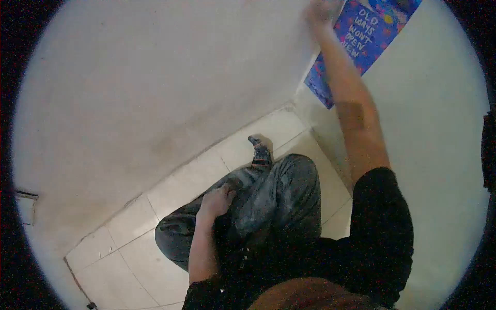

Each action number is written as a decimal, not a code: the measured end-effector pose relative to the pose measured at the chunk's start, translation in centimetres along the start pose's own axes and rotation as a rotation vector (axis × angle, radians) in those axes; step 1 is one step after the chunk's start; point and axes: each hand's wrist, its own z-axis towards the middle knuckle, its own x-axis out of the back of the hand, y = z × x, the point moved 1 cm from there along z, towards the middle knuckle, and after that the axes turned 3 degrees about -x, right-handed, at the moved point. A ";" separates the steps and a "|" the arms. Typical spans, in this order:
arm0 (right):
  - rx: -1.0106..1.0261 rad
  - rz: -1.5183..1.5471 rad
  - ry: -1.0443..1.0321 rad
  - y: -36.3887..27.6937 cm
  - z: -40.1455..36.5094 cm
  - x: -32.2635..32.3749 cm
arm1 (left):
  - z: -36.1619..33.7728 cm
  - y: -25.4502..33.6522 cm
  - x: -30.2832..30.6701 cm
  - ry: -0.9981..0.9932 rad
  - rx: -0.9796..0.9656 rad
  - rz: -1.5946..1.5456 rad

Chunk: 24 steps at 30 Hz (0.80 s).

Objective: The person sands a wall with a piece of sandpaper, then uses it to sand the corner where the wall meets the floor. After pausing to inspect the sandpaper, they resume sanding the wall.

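Observation:
I am sitting on a white tiled floor (134,217) in a corner, legs in dusty grey jeans (274,191) folded in front of me. My left hand (217,200) rests on my left knee, fingers curled, holding nothing that I can see. My right arm reaches up and forward, and my right hand (321,10) presses against the white wall (155,77) at the top of the view, next to a blue poster (361,36) with white lettering. The hand is blurred and partly cut off, so whether it holds anything is unclear.
Two white walls meet in a corner (299,98) just beyond my foot (260,144). The second wall (439,103) runs along my right side. A small fitting (26,196) sticks out of the wall at the far left.

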 end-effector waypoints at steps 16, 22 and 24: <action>-0.941 0.436 -0.039 -7.4 -26.8 -2.1 | 0.3 -1.2 -1.3 0.010 -0.006 -0.057; -2.041 0.793 0.043 -14.2 -31.5 3.1 | 0.2 -0.9 -0.9 0.050 0.000 -0.070; -2.189 0.963 -0.011 -12.5 -34.9 2.5 | 0.2 -1.0 -1.2 0.018 0.027 -0.069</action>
